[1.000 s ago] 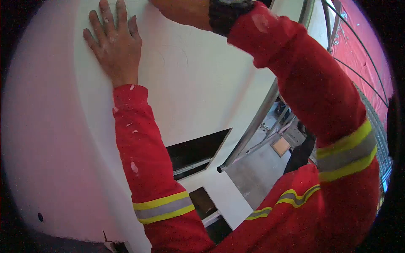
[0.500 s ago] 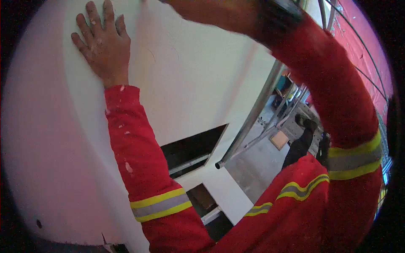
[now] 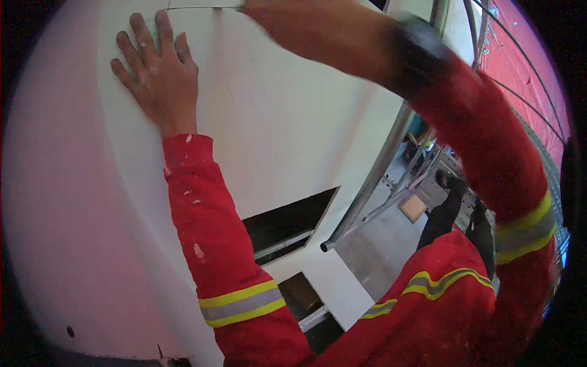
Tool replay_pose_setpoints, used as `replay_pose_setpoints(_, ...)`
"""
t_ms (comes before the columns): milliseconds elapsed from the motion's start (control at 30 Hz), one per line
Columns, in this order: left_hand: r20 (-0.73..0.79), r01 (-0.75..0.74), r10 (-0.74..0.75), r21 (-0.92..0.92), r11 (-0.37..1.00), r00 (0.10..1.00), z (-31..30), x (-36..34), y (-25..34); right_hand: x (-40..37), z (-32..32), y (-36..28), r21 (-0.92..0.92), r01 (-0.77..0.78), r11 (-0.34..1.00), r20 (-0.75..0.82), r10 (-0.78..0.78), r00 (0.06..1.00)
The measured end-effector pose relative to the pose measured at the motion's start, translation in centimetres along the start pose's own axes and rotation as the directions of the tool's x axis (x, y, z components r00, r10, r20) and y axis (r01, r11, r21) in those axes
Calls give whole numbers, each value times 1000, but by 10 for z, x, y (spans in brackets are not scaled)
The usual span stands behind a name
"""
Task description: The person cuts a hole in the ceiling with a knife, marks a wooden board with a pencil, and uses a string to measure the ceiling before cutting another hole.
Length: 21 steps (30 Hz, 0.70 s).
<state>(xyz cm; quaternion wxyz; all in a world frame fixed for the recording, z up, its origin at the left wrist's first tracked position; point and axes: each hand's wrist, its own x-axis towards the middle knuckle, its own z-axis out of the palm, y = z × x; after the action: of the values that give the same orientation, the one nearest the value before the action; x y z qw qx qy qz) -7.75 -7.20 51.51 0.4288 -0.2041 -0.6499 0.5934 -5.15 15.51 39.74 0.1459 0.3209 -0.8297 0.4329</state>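
My left hand [image 3: 160, 85] lies flat on a large white board [image 3: 287, 122], palm down with fingers spread, holding nothing. White specks mark its fingers and red sleeve. My right hand [image 3: 287, 24] reaches across the top edge of the view over the same board, blurred by motion. Its fingers are mostly cut off or smeared, so what it holds, if anything, does not show. A thin dark line [image 3: 195, 8] runs along the board between the two hands. A dark band [image 3: 419, 46] circles my right wrist.
Lower down, the white surface has dark rectangular openings [image 3: 293, 223]. A metal pole [image 3: 373, 174] slants along the board's right edge. Below lie a grey floor [image 3: 367, 244], a small square panel [image 3: 413, 208] and perforated planks. Red sheeting [image 3: 520, 61] and cables hang at right.
The whole view has shifted, so the board and my left hand appear lower and further right. The thin dark line has come into view. My right arm has moved slightly right and down.
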Motion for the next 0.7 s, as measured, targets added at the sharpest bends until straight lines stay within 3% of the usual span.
replay_pose_setpoints(33,7,-1,0,19,1000,1000,-3,-4,-1,25,22,-1,-113,-34,993,-110,21,994)
replay_pose_setpoints(133,-41,-27,28,22,999,999,-6,-8,-2,39,16,-9,-206,-41,978,-61,30,998)
replay_pose_setpoints(300,-28,-16,16,2,1000,999,-5,-13,-2,-32,2,-6,-88,-38,995,-83,30,996)
replay_pose_setpoints(400,-25,-17,18,32,999,1000,-7,-8,3,7,16,-9,62,-177,982,-51,180,982)
replay_pose_setpoints(500,-38,-3,3,17,1000,999,-3,-6,2,31,36,12,-91,41,995,-142,-54,988)
replay_pose_setpoints(600,-16,6,-6,-20,1000,1000,-4,-1,9,-32,11,15,-123,-30,992,-80,21,997)
replay_pose_setpoints(700,-37,-5,4,-12,1000,999,-4,6,1,-15,9,12,32,-124,992,-18,125,992)
